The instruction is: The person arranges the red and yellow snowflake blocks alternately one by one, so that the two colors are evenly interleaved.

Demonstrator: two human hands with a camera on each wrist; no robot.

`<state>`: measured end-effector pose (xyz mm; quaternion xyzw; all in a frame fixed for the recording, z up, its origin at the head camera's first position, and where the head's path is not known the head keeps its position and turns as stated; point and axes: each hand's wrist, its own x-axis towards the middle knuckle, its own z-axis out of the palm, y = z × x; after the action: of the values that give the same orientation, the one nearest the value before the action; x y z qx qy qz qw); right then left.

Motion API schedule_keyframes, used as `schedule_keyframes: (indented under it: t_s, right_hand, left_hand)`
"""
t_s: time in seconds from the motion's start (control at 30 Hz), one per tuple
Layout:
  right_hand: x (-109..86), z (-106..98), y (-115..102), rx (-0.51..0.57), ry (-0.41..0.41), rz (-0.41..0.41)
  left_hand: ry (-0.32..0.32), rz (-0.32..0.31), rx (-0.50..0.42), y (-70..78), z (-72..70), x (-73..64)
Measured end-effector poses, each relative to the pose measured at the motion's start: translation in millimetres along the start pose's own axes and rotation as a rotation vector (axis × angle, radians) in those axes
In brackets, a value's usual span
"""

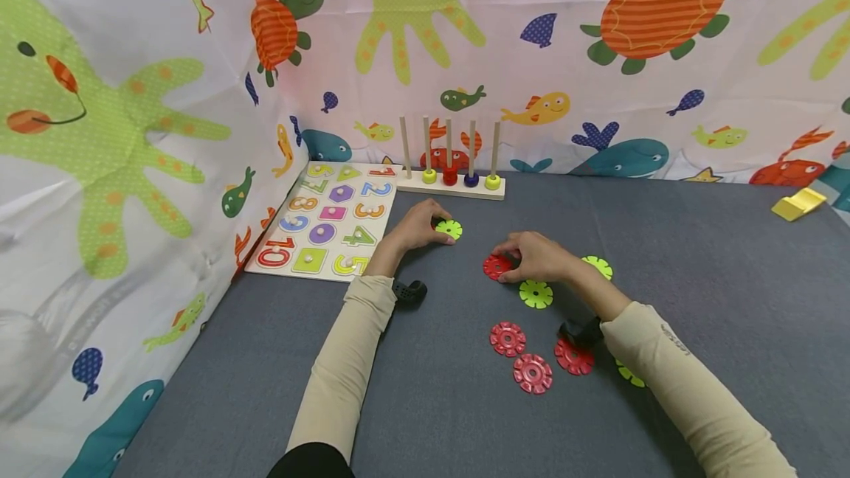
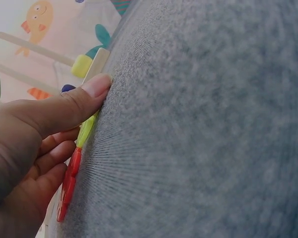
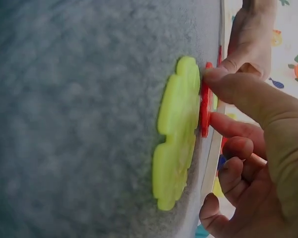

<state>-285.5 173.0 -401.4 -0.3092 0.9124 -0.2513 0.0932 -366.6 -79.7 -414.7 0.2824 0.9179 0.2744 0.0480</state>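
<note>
My left hand (image 1: pixel 420 229) pinches a yellow-green notched disc (image 1: pixel 449 229) low over the grey cloth, near the peg stand. In the left wrist view its thumb (image 2: pixel 84 96) lies over that disc, and a red disc (image 2: pixel 69 186) shows beside the curled fingers. To the right, my right hand (image 1: pixel 539 257) holds a red notched disc (image 1: pixel 496 266) between thumb and forefinger, its edge turned to the camera in the right wrist view. A yellow-green disc (image 1: pixel 536 294) lies just below this hand, and another (image 1: pixel 598 266) lies behind the wrist.
Red discs (image 1: pixel 508 338) lie nearer me, one beside the right wrist strap. At the back stand a wooden peg stand (image 1: pixel 451 186) with coloured rings and a number-and-shape puzzle board (image 1: pixel 319 223). A yellow block (image 1: pixel 799 203) sits far right. Printed cloth walls border the surface.
</note>
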Motion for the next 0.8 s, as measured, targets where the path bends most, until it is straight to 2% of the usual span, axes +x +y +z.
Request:
schedule_keyframes:
  t_s: [0.2, 0.47, 0.57, 0.8]
  right_hand:
    - [15.9, -10.5, -0.2, -0.027, 0.061, 0.073]
    - [44.2, -14.9, 12.5, 0.046, 0.130, 0.338]
    - [50.3, -11.7, 16.3, 0.074, 0.132, 0.362]
    - [56.6, -3.0, 21.0, 0.175, 0.163, 0.340]
  left_hand:
    - [-0.011, -0.022, -0.004, -1.8, -1.6, 0.2]
    - [-0.006, -0.021, -0.011, -0.9, 0.2, 0.4]
    - [-0.010, -0.026, -0.020, -1.3, 0.3, 0.5]
    - [0.006, -0.024, -0.037, -1.9, 0.9, 0.1]
